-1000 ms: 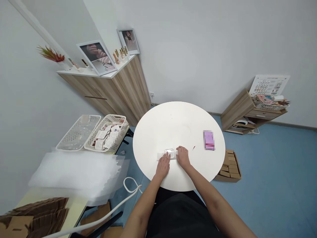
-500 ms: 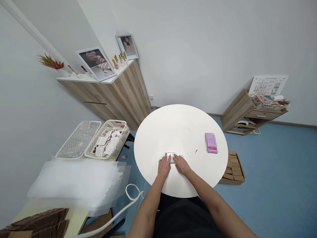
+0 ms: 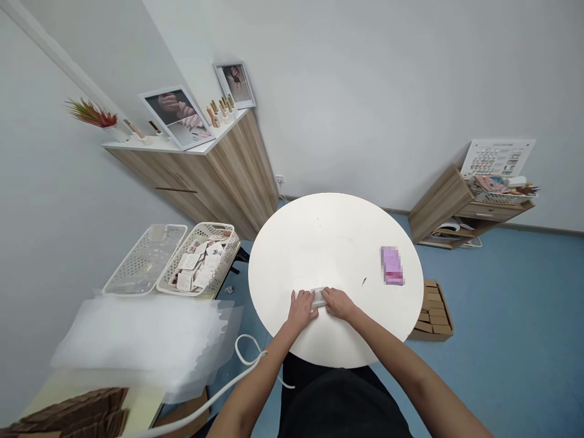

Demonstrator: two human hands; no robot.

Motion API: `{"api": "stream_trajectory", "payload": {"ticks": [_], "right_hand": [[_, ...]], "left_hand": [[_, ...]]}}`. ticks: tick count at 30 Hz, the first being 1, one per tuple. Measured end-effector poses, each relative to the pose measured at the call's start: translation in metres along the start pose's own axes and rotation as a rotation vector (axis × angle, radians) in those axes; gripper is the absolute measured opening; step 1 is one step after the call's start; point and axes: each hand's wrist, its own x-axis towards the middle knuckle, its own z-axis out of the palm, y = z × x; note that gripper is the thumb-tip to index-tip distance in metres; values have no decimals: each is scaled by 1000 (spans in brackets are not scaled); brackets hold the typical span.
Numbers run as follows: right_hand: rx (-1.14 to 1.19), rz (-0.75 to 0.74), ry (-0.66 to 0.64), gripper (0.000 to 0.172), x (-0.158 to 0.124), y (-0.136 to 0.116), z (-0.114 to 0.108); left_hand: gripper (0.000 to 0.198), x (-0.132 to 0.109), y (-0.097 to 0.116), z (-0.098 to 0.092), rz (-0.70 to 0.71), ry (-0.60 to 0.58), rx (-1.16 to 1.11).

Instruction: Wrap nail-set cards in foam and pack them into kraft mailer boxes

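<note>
A small whitish, translucent-looking packet lies at the near middle of the round white table. My left hand closes over its left end, fingers bent and thumb on the near side. At the opposite end my right hand grips with curled fingers. Between the two hands only the middle of the packet shows; its ends are hidden. To the right on the tabletop lies a purple item, blurred by pixelation.
Left of the table, a side table bears a basket of cards, a basket of clear plastic pieces and white translucent sheets. A white cable loops nearby. A carton of brown boxes sits on the floor to the right.
Both hands have shifted slightly toward me with the packet, and their fingers are more curled around its ends. Earlier the fingers lay flatter on its top.
</note>
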Motion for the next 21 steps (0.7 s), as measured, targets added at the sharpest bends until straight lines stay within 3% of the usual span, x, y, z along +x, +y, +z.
{"api": "stream_trajectory", "payload": {"ticks": [4, 7, 10, 17, 21], "right_hand": [[62, 31, -114, 25, 2, 2, -22], [62, 29, -83, 20, 16, 4, -34], [46, 32, -72, 15, 34, 10, -41], [170, 154, -165, 33, 72, 27, -48], [130, 160, -200, 33, 86, 27, -49]], "left_hand": [[32, 1, -5, -15, 46, -56, -36], [21, 12, -13, -25, 43, -169, -123], [23, 25, -23, -32, -51, -279, -259], [26, 49, -39, -32, -249, -390, -371], [27, 51, -45, -31, -379, -406, -377]]}}
